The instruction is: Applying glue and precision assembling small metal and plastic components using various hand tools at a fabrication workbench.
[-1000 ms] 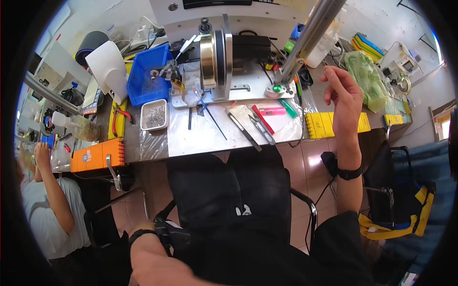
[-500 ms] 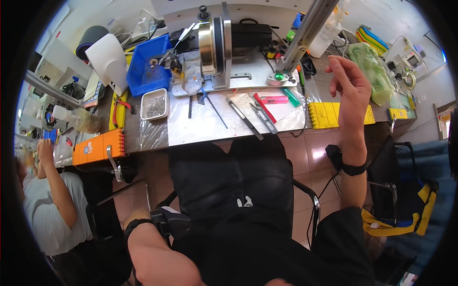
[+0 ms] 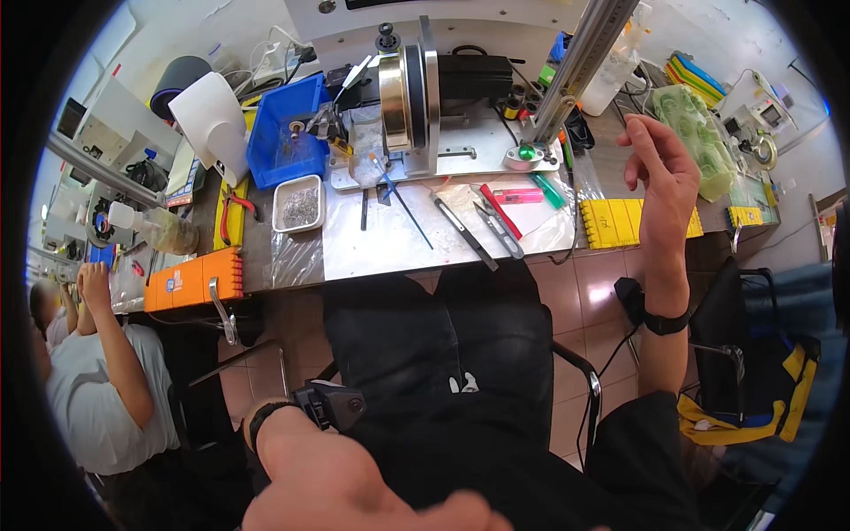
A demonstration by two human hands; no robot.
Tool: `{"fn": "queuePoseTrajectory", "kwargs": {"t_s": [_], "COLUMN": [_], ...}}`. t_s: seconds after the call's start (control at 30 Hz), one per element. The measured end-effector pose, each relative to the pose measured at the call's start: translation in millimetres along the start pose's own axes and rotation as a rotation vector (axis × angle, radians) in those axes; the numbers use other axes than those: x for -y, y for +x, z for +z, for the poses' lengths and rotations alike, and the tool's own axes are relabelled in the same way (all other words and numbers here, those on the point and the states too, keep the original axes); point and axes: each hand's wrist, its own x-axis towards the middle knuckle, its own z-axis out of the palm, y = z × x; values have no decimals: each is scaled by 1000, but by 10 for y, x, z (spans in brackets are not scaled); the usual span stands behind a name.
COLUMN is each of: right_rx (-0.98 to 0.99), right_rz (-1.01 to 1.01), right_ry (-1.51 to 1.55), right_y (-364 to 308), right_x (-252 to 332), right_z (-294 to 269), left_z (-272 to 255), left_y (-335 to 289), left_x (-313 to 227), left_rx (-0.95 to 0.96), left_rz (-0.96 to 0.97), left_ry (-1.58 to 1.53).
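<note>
My right hand (image 3: 662,173) is raised at the right, in front of the bench. Its fingers are loosely bent and a little apart, with nothing seen in them. Nearest to it are a yellow toothed board (image 3: 611,223) on the bench edge and a pale green egg-type tray (image 3: 695,133). My left hand (image 3: 363,487) is close to the camera at the lower edge, above my lap. Its fingers are partly cut off by the frame, so their grip is hidden. A dark strap with a small black device (image 3: 332,405) sits at that wrist.
On the bench stand a machine with a brass-coloured wheel (image 3: 394,102), a blue bin (image 3: 288,133) and a white dish of small metal bits (image 3: 299,203). Tweezers (image 3: 465,232), a red-handled tool (image 3: 500,211) and red pliers (image 3: 232,215) lie there. A co-worker (image 3: 111,380) sits at left.
The whole view has shifted slightly, with the bench moving right and down. My left hand has come further into the picture at the bottom. My right hand stays raised in much the same pose.
</note>
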Motion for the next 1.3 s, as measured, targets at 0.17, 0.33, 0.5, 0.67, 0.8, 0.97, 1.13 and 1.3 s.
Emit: {"fn": "queuePoseTrajectory", "kwargs": {"t_s": [0.17,0.33,0.5,0.67,0.8,0.97,1.13,1.3], "right_rx": [11,-9,-34,-4,18,-50,49,107], "right_rz": [-16,-34,-56,-33,-54,-217,-147,-134], "right_ry": [11,25,56,110,57,-23,15,19], "right_y": [12,0,-85,-227,-323,-374,-361,-381], "right_x": [57,133,278,446,580,608,524,450], "right_z": [45,-134,-194,-337,-454,-524,-567,-518], "left_z": [59,125,784,1304,1747,2213,2112,1994], "left_y": [79,-211,-195,-104,-69,-363,-115,-127], "left_x": [100,129,1048,1516,1780,1959,1876,1997], "left_rx": [-412,-97,587,429,274,495,-303,-20], "left_rz": [426,-6,-434,-459,-404,-594,-687,-329], "left_ry": [52,219,177,99,88,-190,83,99]}}
